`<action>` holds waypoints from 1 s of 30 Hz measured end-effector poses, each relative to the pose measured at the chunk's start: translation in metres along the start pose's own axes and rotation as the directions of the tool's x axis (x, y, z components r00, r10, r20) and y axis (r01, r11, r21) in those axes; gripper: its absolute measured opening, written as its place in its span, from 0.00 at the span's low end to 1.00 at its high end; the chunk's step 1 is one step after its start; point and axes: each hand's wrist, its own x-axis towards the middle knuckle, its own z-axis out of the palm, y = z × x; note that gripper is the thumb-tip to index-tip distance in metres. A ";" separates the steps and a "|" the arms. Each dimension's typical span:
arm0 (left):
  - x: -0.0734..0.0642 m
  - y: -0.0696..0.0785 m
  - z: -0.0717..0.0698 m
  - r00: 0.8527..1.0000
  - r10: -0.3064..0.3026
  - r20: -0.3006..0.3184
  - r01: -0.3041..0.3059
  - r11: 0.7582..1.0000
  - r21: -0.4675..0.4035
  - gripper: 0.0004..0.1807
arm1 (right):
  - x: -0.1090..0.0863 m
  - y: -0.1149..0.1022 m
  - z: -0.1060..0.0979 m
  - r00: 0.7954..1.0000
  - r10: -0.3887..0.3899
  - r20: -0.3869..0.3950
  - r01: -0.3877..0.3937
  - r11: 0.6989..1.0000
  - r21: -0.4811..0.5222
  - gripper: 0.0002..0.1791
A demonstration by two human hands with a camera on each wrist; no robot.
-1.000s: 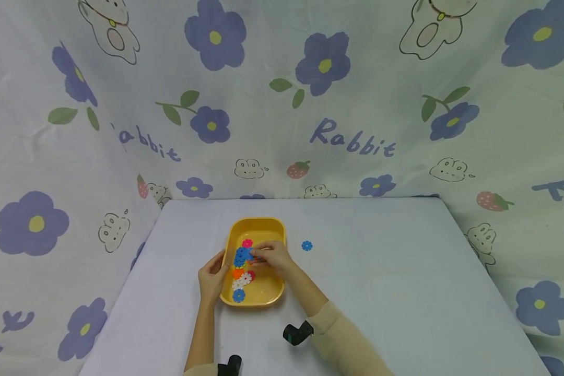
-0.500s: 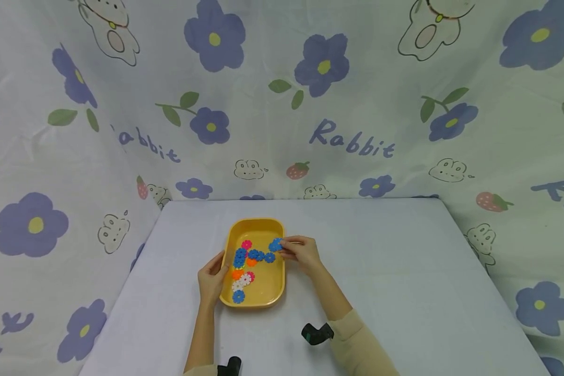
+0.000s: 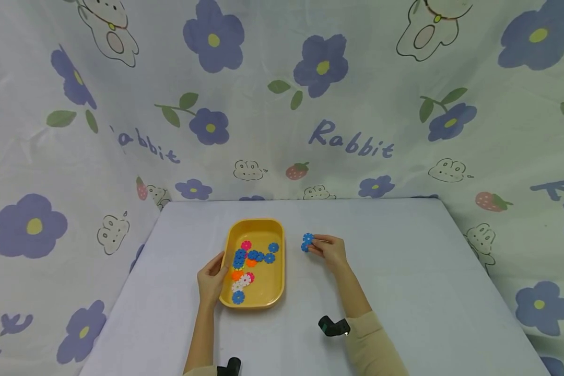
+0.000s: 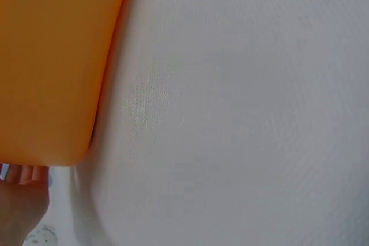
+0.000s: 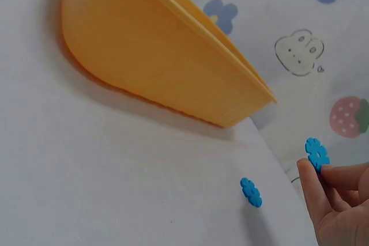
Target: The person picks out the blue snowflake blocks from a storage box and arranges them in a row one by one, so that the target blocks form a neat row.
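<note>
A yellow plastic tray [image 3: 274,290] holds several small flower-shaped plastic discs in blue, orange, pink and white. My left hand [image 3: 211,279] grips its left side, thumb at the rim and fingers against the outer wall. To the right of the tray, my right hand [image 3: 331,251] pinches a blue flower-shaped disc [image 5: 317,155] between thumb and fingertips, raised above the table. Another blue disc [image 5: 251,192] is just below it, close to the fingertips in the head view. Inside the tray, blue discs [image 3: 238,297] lie among the others, partly overlapping.
White cloth [image 3: 404,292] covers the table. A patterned curtain [image 3: 263,104] with flowers and rabbits rises behind and at both sides. Black wrist cameras [image 3: 333,326] sit at the sleeves.
My right hand has moved from inside the tray, over its right rim, to the table at the right, carrying a blue disc. Blue discs in the tray have spread rightward. My left hand stays put.
</note>
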 end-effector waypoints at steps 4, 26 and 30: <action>-0.003 0.008 -0.001 1.000 -0.010 0.021 0.010 1.000 -0.016 0.22 | 0.006 0.000 -0.012 1.000 0.002 -0.023 -0.003 1.000 -0.011 0.18; -0.005 0.016 -0.002 0.999 -0.007 0.032 0.009 0.999 -0.046 0.22 | 0.021 0.006 -0.041 0.997 0.075 0.003 -0.074 0.991 -0.107 0.19; -0.011 0.028 -0.001 1.000 -0.006 0.027 0.007 1.000 -0.027 0.22 | 0.024 0.013 -0.043 0.998 0.057 0.022 -0.054 0.990 -0.132 0.18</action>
